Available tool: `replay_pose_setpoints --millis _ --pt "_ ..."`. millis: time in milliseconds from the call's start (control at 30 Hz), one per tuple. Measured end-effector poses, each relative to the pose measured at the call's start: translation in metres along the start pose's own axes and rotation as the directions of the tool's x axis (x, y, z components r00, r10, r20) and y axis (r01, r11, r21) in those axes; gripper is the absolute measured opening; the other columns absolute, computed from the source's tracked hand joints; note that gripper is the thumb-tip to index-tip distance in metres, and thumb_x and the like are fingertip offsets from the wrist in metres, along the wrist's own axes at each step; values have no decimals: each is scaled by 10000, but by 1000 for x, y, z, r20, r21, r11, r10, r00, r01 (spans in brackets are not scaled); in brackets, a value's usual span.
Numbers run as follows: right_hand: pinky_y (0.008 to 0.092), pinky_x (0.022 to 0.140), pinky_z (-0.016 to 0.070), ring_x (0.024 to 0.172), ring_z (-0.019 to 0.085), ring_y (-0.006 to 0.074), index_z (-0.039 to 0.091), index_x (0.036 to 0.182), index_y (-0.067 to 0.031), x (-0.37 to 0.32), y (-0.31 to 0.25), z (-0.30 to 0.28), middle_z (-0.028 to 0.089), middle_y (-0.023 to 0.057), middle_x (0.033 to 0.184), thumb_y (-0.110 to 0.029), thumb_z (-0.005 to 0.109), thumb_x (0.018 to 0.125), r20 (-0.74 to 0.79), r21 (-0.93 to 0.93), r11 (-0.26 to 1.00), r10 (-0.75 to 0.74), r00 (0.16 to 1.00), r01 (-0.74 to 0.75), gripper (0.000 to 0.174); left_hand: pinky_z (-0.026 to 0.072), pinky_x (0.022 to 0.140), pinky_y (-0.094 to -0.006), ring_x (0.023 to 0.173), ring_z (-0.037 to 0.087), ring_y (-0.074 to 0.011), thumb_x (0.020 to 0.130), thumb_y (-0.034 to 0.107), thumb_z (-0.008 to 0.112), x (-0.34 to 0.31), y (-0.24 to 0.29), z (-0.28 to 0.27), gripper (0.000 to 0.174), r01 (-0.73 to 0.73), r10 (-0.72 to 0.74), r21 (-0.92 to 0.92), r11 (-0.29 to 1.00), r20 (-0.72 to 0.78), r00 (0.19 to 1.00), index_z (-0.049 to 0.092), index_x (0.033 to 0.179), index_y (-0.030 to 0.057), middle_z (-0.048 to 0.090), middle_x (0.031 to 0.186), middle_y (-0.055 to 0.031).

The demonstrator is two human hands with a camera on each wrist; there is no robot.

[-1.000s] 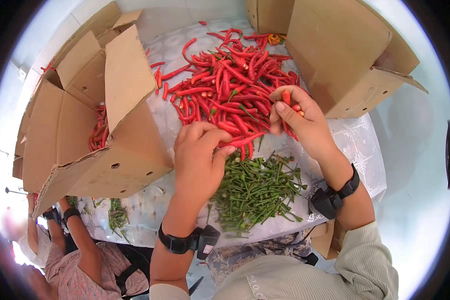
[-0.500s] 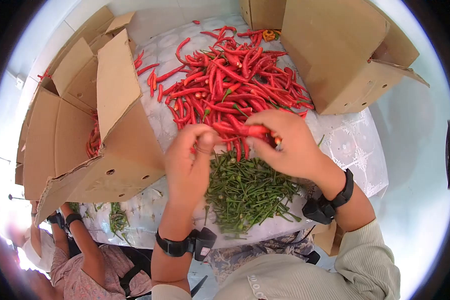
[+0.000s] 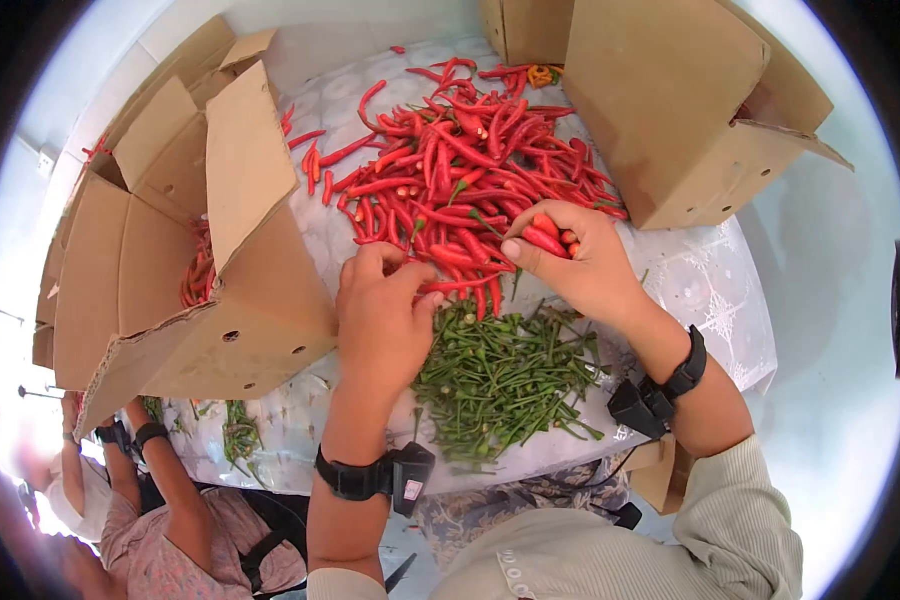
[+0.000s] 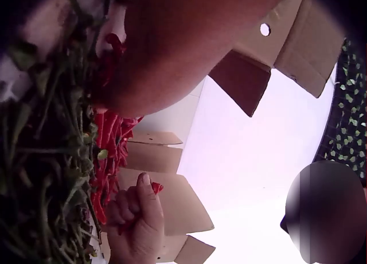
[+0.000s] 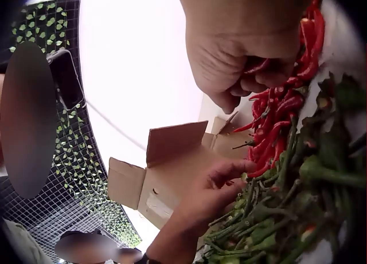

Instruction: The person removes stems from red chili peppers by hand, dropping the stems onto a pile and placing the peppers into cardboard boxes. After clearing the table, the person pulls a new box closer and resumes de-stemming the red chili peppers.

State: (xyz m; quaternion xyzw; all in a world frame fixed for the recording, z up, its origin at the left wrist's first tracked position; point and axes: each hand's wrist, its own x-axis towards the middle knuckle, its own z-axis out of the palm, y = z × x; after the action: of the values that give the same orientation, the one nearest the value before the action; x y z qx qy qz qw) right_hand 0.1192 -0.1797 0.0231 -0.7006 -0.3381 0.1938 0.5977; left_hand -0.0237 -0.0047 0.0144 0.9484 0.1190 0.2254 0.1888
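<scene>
Red chillies (image 3: 450,165) lie heaped at upper centre of the head view on a pale patterned cloth (image 3: 705,280), w/ a pile of green stems (image 3: 505,385) just below, abt. centre. R hand (image 3: 595,275), right of centre, has fingers curled round several held chillies (image 3: 543,240), ends poking out past the thumb. L hand (image 3: 382,325), left of centre, seems to pinch one long chilli (image 3: 457,286) betw. thumb & finger at the heap's lower edge; exact contact partly hidden.

Risks, my guess:
R hand looks crowded; if the grip loosens to take another, one could slip out, prob. onto the stems.
Heap & stem pile adjoin, so strays could mix either way, e.g. a stem scooped up w/ chillies.
A green-stalked chilli (image 3: 470,179) sits mid-heap; others like it could be missed b/c of overlap.
Pinching too hard might split the skin.
Cardboard box (image 3: 270,312), mid left, stands close to L hand; a wide swing could knock it.
</scene>
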Motion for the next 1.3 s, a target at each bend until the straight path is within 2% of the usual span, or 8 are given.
replay_pose_setpoints --millis 200,300,600,700,867,1000,1200,1300 --pt "312 666 453 738 581 162 675 942 -52 1 13 5 625 42 791 -170 774 809 -12 -190 907 -385 923 376 203 443 845 -413 922 571 -311 785 91 714 5 15 -1 176 -203 198 -134 970 -45 979 653 942 39 613 955 -98" --pt "365 712 470 788 609 258 682 921 -69 2 5 7 656 78 850 -209 789 761 171 -377 719 -565 807 584 239 442 824 -425 848 594 -308 787 92 713 3 17 1 187 -227 231 -209 951 -5 973 640 951 38 634 893 -96" --pt "373 671 474 715 599 279 661 880 -58 -4 -4 -2 638 92 761 -191 778 780 119 -347 875 -315 942 337 203 480 741 -309 819 626 -183 854 99 713 1 20 3 160 11 12 -530 848 40 999 637 965 14 659 869 -86" --pt "328 641 469 681 591 209 650 878 -46 -2 1 -4 626 96 749 -156 767 812 55 -124 959 -249 967 254 174 480 744 -313 812 618 -190 845 92 715 1 13 4 157 -14 15 -525 851 -3 1000 646 963 13 662 871 -81" --pt "276 643 455 700 551 105 648 900 -22 -6 2 1 623 58 751 -120 764 829 180 -173 941 -259 949 289 168 484 756 -344 822 630 -243 836 113 718 1 15 6 162 42 -15 -649 760 47 999 655 958 27 678 895 -87" --pt "257 645 452 723 538 67 648 911 -9 -4 5 0 622 19 757 -105 764 839 41 -19 984 -175 984 175 168 469 793 -341 844 620 -224 839 115 719 4 14 1 170 -84 63 -511 856 -58 996 655 968 25 670 894 -78" --pt "278 656 470 724 580 102 652 905 -14 -7 -5 -2 635 39 768 -122 775 822 204 -63 997 -33 978 47 184 467 779 -311 813 603 -185 847 80 714 2 11 0 139 -73 88 -487 870 8 996 656 950 7 650 863 -75" --pt "343 684 496 743 633 241 650 913 -19 1 9 1 646 106 788 -135 773 795 326 -358 750 -458 827 556 206 470 763 -310 798 602 -184 853 88 712 1 12 0 133 -69 94 -461 885 32 995 659 944 8 650 855 -82"
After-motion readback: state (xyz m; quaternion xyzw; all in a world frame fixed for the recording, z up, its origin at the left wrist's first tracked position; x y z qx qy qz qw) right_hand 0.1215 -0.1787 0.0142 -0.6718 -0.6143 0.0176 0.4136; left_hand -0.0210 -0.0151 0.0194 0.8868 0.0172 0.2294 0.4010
